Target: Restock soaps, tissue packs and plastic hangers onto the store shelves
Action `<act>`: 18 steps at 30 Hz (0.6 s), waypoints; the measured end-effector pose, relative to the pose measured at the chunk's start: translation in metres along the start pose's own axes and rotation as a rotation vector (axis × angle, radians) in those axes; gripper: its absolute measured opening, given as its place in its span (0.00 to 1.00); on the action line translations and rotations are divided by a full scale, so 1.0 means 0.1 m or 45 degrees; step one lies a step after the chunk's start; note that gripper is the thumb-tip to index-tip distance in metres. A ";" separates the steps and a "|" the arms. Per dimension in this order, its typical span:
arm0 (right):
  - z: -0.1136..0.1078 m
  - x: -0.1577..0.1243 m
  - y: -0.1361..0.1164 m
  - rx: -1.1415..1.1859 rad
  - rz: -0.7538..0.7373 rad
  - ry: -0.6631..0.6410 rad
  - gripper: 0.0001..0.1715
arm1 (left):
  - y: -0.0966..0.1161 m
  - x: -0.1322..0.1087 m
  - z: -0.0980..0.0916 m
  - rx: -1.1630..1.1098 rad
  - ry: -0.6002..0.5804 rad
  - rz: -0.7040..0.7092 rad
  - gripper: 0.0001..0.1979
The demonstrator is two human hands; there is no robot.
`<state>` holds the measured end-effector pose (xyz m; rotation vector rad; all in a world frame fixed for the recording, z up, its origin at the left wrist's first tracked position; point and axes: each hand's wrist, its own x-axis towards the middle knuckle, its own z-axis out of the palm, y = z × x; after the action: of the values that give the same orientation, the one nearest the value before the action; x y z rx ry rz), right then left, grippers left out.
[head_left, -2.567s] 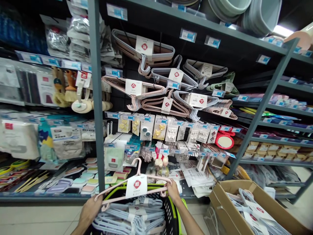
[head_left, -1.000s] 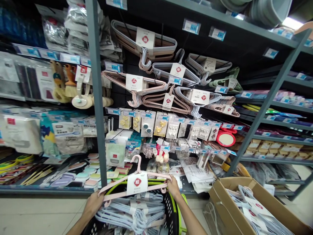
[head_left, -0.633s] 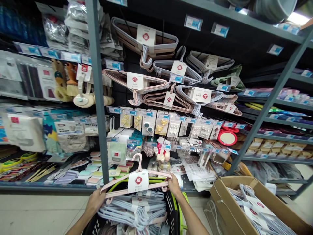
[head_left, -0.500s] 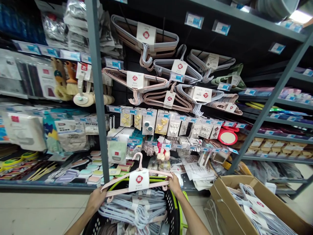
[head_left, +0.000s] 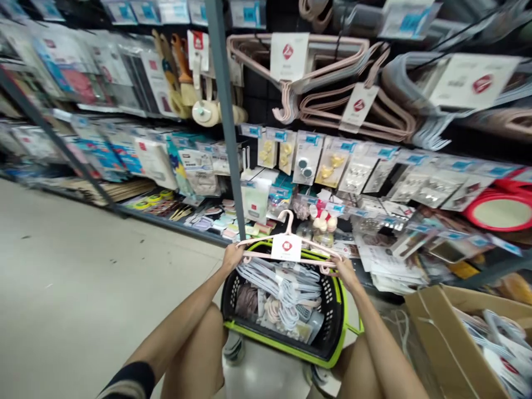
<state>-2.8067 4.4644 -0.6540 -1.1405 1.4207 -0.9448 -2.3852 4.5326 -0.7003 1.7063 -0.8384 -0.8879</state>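
Observation:
A pink hanger (head_left: 310,244) with a white paper label (head_left: 286,247) is held level over the far side of a black and green basket (head_left: 286,354). My left hand (head_left: 233,256) is closed round its left end, and my right hand (head_left: 344,271) grips the right end. Its hook points up, away from me. Below it in the basket lie white-blue hangers (head_left: 286,288), with a brownish bundle (head_left: 246,300) and small packaged items beside them.
Shelves with a grey upright post (head_left: 228,111) stand ahead, hung with pink hangers (head_left: 357,116), hooks on cards and a red round mirror (head_left: 501,213). At the right is a cardboard box (head_left: 444,338) of hangers. Pale floor (head_left: 83,266) stretches left.
The view has shifted left and down, bringing my knees and the whole basket rim into sight. Both hands still hold the pink hanger above the basket.

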 end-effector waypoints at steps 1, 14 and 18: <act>-0.01 0.01 0.00 0.027 0.052 -0.027 0.08 | -0.01 0.02 0.00 -0.061 0.005 0.013 0.13; -0.29 -0.08 -0.11 0.176 0.074 -0.110 0.12 | 0.37 -0.51 -0.24 -0.366 -0.113 0.221 0.26; -0.30 -0.19 -0.12 -0.163 0.012 -0.353 0.18 | 0.47 -0.72 -0.28 -0.324 -0.023 0.267 0.15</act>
<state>-2.8338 4.4789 -0.6332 -1.3035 1.2721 -0.6663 -2.4027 4.5944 -0.6368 1.3654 -0.8597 -0.8292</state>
